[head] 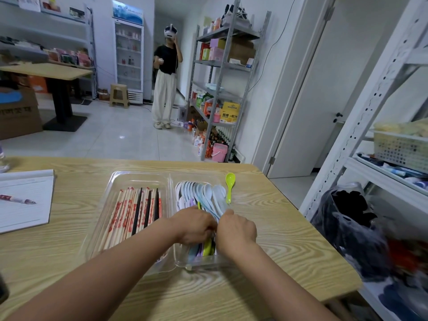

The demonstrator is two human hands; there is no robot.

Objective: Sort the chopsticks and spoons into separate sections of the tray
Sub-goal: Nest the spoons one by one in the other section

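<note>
Head view: left hand and right hand side by side, fingers curled closed around bunched spoons in right section of clear tray. Spoon bowls fan out toward far end of section. Chopsticks lie lengthwise in left section, apart from hands. Green spoon lies on table, just beside tray's right wall. Notepad with pen at table's left.

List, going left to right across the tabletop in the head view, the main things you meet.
Notepad with a pen lying on it → chopsticks in the tray's left section → spoons in its right section → green spoon on the table.
</note>
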